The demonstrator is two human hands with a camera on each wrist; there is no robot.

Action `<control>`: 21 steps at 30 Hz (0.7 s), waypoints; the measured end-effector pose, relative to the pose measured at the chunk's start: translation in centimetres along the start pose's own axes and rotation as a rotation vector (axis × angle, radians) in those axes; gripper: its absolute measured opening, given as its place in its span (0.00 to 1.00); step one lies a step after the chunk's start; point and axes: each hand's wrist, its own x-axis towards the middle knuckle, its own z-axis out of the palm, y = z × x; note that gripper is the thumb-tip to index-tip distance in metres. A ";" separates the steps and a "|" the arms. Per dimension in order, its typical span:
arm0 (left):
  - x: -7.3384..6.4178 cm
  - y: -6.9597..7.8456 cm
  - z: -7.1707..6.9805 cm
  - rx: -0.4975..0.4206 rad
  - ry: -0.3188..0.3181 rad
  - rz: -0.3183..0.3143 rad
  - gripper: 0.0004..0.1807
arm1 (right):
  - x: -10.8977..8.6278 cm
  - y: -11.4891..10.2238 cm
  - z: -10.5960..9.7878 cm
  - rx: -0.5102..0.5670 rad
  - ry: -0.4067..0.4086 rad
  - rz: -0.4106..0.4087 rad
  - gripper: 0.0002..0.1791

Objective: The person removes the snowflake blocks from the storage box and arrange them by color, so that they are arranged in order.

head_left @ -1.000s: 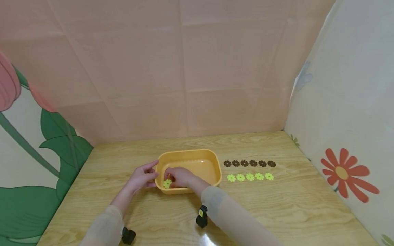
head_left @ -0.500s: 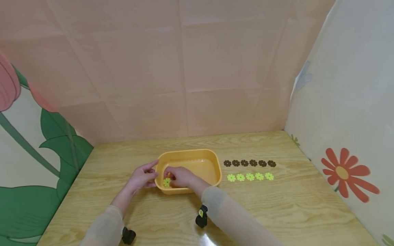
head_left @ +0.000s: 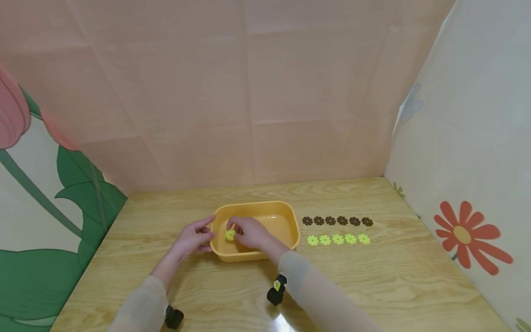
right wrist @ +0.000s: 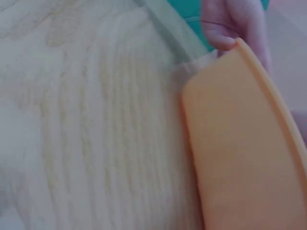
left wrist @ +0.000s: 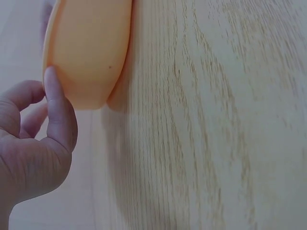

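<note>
A yellow-orange plastic tub point(head_left: 283, 228) sits on the table in the head view. My left hand point(head_left: 192, 237) holds its left end, thumb and fingers at the rim. The left wrist view shows the thumb point(left wrist: 56, 103) against the tub's outer wall. Over the inside of the tub, my right hand point(head_left: 252, 233) pinches a small yellow-green flower-shaped piece point(head_left: 230, 235) with its fingertips. The tub's wall point(right wrist: 235, 139) hides most of the right hand in the right wrist view.
Right of the tub, a row of several dark brown flower-shaped pieces point(head_left: 330, 221) lies behind a row of several yellow-green ones point(head_left: 338, 239). The wooden table point(head_left: 373, 286) meets a pink wall covering point(head_left: 249, 138) at the back and a printed one point(head_left: 473, 175) at the right.
My right hand has risen from the tub's near left corner and moved slightly right and away, the flower-shaped piece in its fingertips. The left hand stays at the rim.
</note>
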 end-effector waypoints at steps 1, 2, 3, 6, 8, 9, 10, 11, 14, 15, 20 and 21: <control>0.0 0.0 0.0 -0.003 0.001 -0.003 0.34 | -0.2 0.2 -0.3 0.008 0.015 -0.002 0.12; 0.1 0.0 0.1 -0.004 0.000 -0.004 0.34 | -0.4 0.4 -0.6 0.012 0.031 -0.010 0.12; 0.1 0.1 0.1 -0.002 -0.002 -0.005 0.34 | -0.6 0.7 -0.9 0.016 0.048 -0.017 0.12; 0.1 0.1 0.1 -0.002 0.000 -0.001 0.34 | -1.7 1.6 -2.2 0.045 0.103 -0.058 0.12; 0.1 0.1 0.1 -0.001 -0.004 0.007 0.34 | -2.7 2.1 -3.3 0.072 0.140 -0.097 0.13; 0.1 0.1 0.1 -0.003 -0.004 0.010 0.34 | -3.2 2.4 -3.9 0.097 0.157 -0.109 0.13; 0.1 0.1 0.1 -0.001 -0.005 0.012 0.34 | -3.8 2.8 -4.6 0.112 0.177 -0.124 0.13; 0.0 0.1 0.1 0.001 -0.006 0.014 0.34 | -4.4 3.1 -5.3 0.128 0.200 -0.133 0.13; 0.0 0.2 0.2 0.009 0.005 0.020 0.33 | -6.3 4.5 -7.5 0.173 0.283 -0.142 0.13; 0.0 0.2 0.2 0.013 0.008 0.022 0.33 | -7.1 5.1 -8.2 0.172 0.316 -0.135 0.14; 0.0 0.3 0.2 0.028 0.014 0.033 0.34 | -11.5 8.4 -11.1 0.160 0.425 0.000 0.14; -0.1 0.3 0.2 0.029 0.010 0.036 0.34 | -12.4 9.2 -11.6 0.156 0.437 0.038 0.13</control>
